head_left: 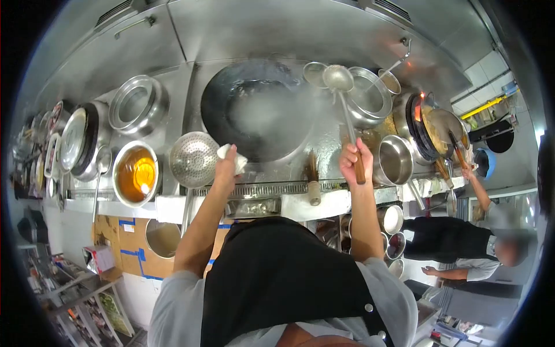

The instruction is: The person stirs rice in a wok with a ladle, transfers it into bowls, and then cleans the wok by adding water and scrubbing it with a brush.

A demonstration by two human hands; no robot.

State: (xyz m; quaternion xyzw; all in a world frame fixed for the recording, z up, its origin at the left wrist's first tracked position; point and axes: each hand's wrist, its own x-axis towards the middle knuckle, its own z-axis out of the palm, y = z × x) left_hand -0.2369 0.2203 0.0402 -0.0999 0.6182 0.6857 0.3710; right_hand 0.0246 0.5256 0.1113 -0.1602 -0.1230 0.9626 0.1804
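My right hand point(354, 163) is closed around the wooden handle of a ladle point(339, 79), whose bowl points away from me, just right of the wok. My left hand point(226, 168) grips a folded white cloth point(238, 162) at the near left rim of a large black wok point(217, 95). Steam rises from the wok and blurs what is inside. Left of that hand lies a round perforated strainer point(193, 159), its handle toward me. A bamboo brush point(313, 176) rests on the stove edge between my hands.
A pot of amber oil point(136, 173) stands at left, beside another ladle point(103, 160). Metal pots point(395, 159) are on the right. Farther right, a co-worker point(462, 248) works at a second wok point(442, 127) with flames beside it.
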